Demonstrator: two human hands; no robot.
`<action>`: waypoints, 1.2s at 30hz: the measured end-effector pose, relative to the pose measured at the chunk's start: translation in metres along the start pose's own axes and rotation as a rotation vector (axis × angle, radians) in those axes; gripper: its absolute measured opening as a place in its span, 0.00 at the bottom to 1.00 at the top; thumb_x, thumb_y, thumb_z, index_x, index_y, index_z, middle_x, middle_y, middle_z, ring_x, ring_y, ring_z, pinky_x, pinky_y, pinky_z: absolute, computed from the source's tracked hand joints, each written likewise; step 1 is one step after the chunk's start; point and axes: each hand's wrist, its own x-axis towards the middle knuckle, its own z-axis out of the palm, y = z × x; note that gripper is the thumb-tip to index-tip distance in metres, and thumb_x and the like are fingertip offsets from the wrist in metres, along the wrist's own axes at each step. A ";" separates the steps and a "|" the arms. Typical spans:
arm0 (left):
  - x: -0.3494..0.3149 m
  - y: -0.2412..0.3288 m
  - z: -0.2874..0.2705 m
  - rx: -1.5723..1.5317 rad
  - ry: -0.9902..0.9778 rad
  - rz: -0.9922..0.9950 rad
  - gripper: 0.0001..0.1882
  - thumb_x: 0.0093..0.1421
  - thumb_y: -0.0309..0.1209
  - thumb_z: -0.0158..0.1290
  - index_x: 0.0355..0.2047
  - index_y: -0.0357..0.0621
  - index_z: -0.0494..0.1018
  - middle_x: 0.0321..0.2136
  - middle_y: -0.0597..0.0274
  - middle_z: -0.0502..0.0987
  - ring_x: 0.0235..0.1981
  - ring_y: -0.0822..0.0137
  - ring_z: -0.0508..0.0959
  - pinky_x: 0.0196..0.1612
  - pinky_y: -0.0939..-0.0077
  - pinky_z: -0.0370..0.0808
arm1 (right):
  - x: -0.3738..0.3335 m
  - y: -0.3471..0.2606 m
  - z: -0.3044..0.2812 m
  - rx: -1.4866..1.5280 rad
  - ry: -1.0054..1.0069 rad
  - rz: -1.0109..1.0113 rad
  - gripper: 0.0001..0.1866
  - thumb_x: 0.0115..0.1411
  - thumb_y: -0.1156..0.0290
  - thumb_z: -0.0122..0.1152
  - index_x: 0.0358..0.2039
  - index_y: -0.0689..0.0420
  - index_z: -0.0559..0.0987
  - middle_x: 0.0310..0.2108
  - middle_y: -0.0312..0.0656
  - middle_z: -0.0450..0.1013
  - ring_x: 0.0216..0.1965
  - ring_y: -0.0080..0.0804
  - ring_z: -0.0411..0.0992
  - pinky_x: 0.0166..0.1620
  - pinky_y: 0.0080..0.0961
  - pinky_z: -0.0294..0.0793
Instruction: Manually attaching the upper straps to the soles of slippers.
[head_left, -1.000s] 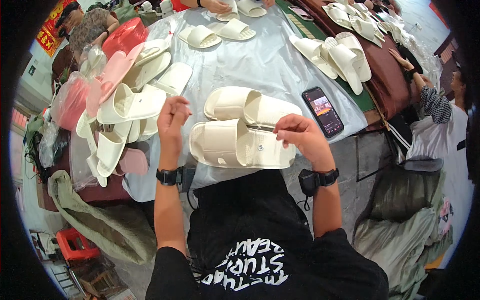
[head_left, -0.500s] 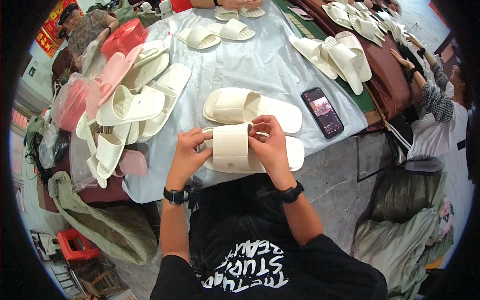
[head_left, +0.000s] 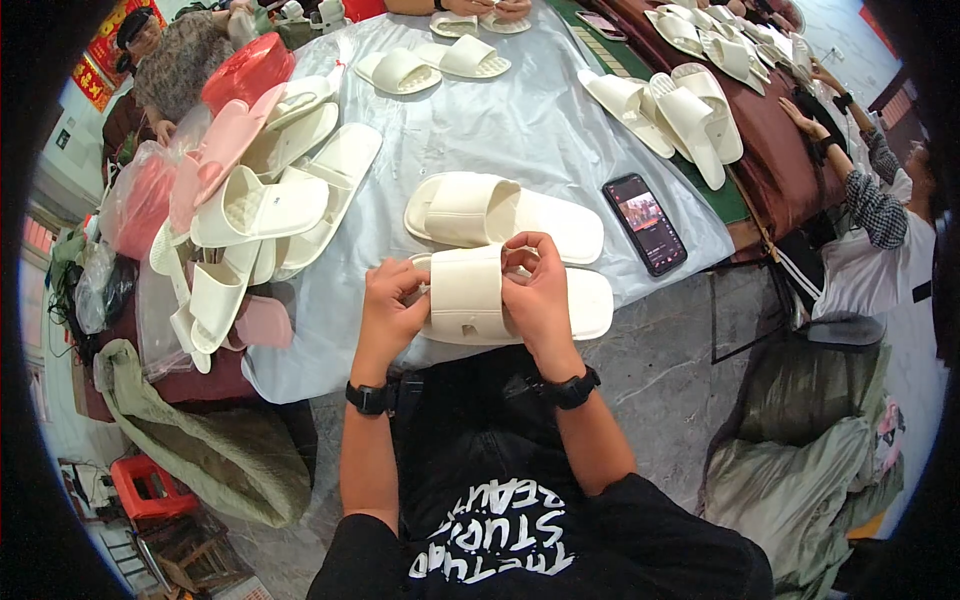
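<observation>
A cream slide slipper (head_left: 467, 290) lies at the table's near edge, its toe end to the left. Round its toe opening are the closed fingers of my left hand (head_left: 395, 305). My right hand (head_left: 537, 295) grips the strap's other edge, fingertips tucked under it and thumb on the outside. A small notch or mark shows low on the strap's near side. Just beyond lies a matching cream slipper (head_left: 470, 209), untouched, pointing the same way. A phone (head_left: 645, 225) with a lit screen rests to the right of the pair.
Cream and pink slippers (head_left: 262, 210) are heaped at the left, by a red ribbon roll (head_left: 248, 72). More cream slippers (head_left: 690, 115) lie at the right and a pair (head_left: 440, 65) at the far side. Co-workers sit around the plastic-covered table (head_left: 390, 150); a red stool (head_left: 150, 487) stands lower left.
My left hand has shifted slightly right along the near slipper, and the slipper has edged right. My right hand keeps its hold. At the far left, a person has leaned toward the heap.
</observation>
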 end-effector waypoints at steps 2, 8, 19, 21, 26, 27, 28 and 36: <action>0.000 0.001 0.000 0.041 -0.007 0.058 0.08 0.53 0.21 0.64 0.36 0.39 0.84 0.24 0.66 0.70 0.27 0.70 0.67 0.32 0.72 0.64 | 0.001 -0.005 -0.003 0.008 -0.027 0.024 0.24 0.59 0.85 0.68 0.53 0.60 0.69 0.38 0.39 0.76 0.40 0.23 0.77 0.44 0.21 0.83; -0.006 -0.001 -0.004 -0.367 0.182 -0.409 0.05 0.62 0.25 0.67 0.34 0.37 0.83 0.26 0.73 0.72 0.27 0.80 0.65 0.28 0.82 0.59 | 0.017 -0.025 -0.025 -0.161 -0.034 0.018 0.19 0.62 0.83 0.67 0.53 0.60 0.75 0.37 0.45 0.82 0.35 0.28 0.82 0.38 0.24 0.85; 0.023 0.023 0.022 -0.503 0.413 -0.111 0.04 0.65 0.21 0.65 0.36 0.36 0.80 0.32 0.67 0.76 0.37 0.76 0.77 0.45 0.81 0.74 | 0.006 -0.042 0.029 -0.777 -0.065 -0.670 0.08 0.60 0.71 0.69 0.40 0.55 0.86 0.41 0.41 0.85 0.56 0.47 0.76 0.60 0.46 0.64; 0.012 0.016 0.038 -0.556 0.426 -0.103 0.04 0.64 0.19 0.65 0.36 0.37 0.80 0.33 0.67 0.76 0.38 0.76 0.77 0.45 0.81 0.75 | 0.000 -0.039 0.032 -0.876 -0.064 -0.696 0.06 0.61 0.71 0.68 0.39 0.54 0.86 0.40 0.38 0.85 0.58 0.45 0.75 0.63 0.51 0.57; 0.001 0.021 0.051 -0.579 0.421 -0.187 0.05 0.63 0.20 0.67 0.38 0.37 0.82 0.31 0.68 0.75 0.37 0.75 0.76 0.44 0.82 0.73 | -0.007 -0.030 0.027 -0.932 -0.081 -0.627 0.05 0.62 0.70 0.68 0.38 0.53 0.86 0.40 0.35 0.85 0.58 0.42 0.74 0.66 0.55 0.52; 0.002 0.022 0.052 -0.578 0.421 -0.158 0.06 0.62 0.20 0.68 0.38 0.38 0.83 0.31 0.68 0.75 0.37 0.74 0.74 0.44 0.81 0.72 | -0.009 -0.031 0.025 -0.956 -0.066 -0.615 0.05 0.62 0.70 0.68 0.38 0.53 0.86 0.40 0.35 0.85 0.58 0.42 0.74 0.66 0.55 0.52; 0.002 0.022 0.052 -0.578 0.423 -0.162 0.06 0.62 0.20 0.68 0.38 0.38 0.83 0.31 0.68 0.75 0.37 0.74 0.74 0.44 0.81 0.72 | -0.011 -0.034 0.026 -0.980 -0.050 -0.602 0.05 0.61 0.71 0.68 0.38 0.53 0.87 0.40 0.35 0.85 0.58 0.41 0.74 0.66 0.55 0.52; -0.003 0.031 0.046 -0.521 0.433 -0.105 0.08 0.59 0.18 0.68 0.39 0.38 0.86 0.31 0.67 0.73 0.37 0.71 0.71 0.44 0.78 0.69 | -0.016 -0.033 0.039 -0.981 0.041 -0.639 0.05 0.59 0.71 0.69 0.36 0.53 0.87 0.40 0.33 0.85 0.59 0.41 0.74 0.65 0.53 0.56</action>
